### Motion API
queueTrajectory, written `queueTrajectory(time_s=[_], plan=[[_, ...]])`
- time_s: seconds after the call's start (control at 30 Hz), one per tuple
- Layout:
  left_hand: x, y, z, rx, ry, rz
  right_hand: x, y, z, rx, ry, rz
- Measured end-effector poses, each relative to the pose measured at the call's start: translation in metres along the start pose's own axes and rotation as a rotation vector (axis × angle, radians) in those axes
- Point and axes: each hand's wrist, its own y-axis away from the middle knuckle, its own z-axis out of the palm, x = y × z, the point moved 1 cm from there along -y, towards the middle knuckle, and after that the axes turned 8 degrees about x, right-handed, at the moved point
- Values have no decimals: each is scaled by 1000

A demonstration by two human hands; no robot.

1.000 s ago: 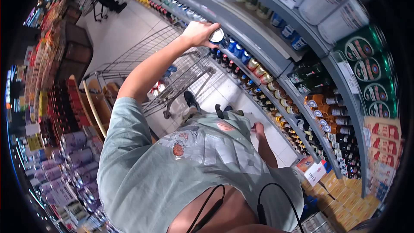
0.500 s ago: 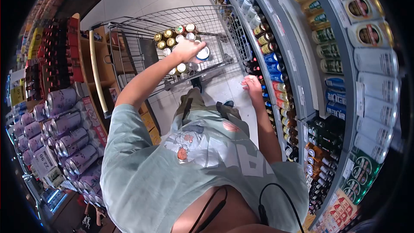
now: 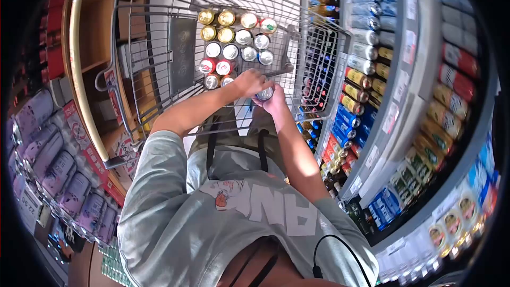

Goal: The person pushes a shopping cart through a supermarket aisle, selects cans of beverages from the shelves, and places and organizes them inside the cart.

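My left hand [image 3: 251,83] and my right hand [image 3: 274,101] meet over the near side of the shopping cart [image 3: 183,56]. Between them is a can [image 3: 264,93] with its silver top facing up; the fingers of both hands are wrapped against it. Several cans stand upright in rows inside the cart, among them gold-topped cans [image 3: 226,18], silver-topped cans [image 3: 230,51] and red-rimmed cans [image 3: 223,67]. The held can is just beside the nearest row, and my left forearm passes close to the silver cans there.
The cart's pale handle [image 3: 79,82] is at the left, beside a wooden shelf [image 3: 98,18]. Lilac cans [image 3: 58,172] are stacked at the lower left. Shelves of cans and bottles with a grey shelf edge [image 3: 390,95] line the right side.
My left hand has come from the shelf back over the cart with a can. My right hand has risen to meet it and now holds the can too. The cart appears closer.
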Motion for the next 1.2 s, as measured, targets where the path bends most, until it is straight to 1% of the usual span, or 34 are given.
queueTrajectory(time_s=[0.03,0.07,0.1,0.17,0.2,0.23,0.3,0.37,0.43,0.5,0.57,0.6,0.63,0.7,0.73,0.77,0.93,0.97,1.03,1.07,1.1,1.17,1.2], plan=[[-3,0,6,52,-45,-13,0,-10,1,-9,46,32],[-8,0,13,-6,-24,-23,0,-20,0,132,71,27],[-14,-2,19,-16,-13,-42,-6,-23,9,139,81,48],[-21,-1,32,46,-5,-98,-9,-33,15,247,66,38],[-27,-1,36,44,-9,-95,-11,-40,16,186,34,34],[-32,0,40,41,-7,-118,-14,-48,17,187,51,49],[-34,0,46,100,-105,-79,-18,-59,12,198,69,15],[-32,0,49,113,-81,-109,-21,-68,5,203,96,29],[-30,2,59,182,-74,-169,-20,-79,0,255,119,12],[-31,3,68,185,-59,-202,-18,-82,-3,244,154,-13],[-29,8,77,216,-25,-275,-18,-84,-2,294,219,-70],[-27,10,79,140,-44,-289,-19,-82,-1,286,244,-101],[-27,10,81,135,-40,-298,-21,-82,2,288,249,-91],[-21,13,84,128,-86,-301,-20,-78,2,264,236,-187],[-20,14,84,110,-75,-293,-19,-89,-7,182,211,-181],[-22,14,83,108,-81,-296,-18,-98,-15,175,212,-179],[-15,17,67,236,-44,-264,-25,-89,-8,248,224,-137],[-15,20,63,231,-45,-261,-27,-88,-5,245,219,-133],[-15,29,53,175,-61,-337,-32,-88,0,278,267,-122],[-17,34,49,102,-24,-383,-33,-86,2,287,284,-116],[-17,37,51,95,-26,-381,-34,-86,3,284,279,-111],[-19,43,57,67,88,-535,-35,-86,5,319,343,-126],[-19,44,57,44,152,-572,-33,-88,6,302,352,-147]])
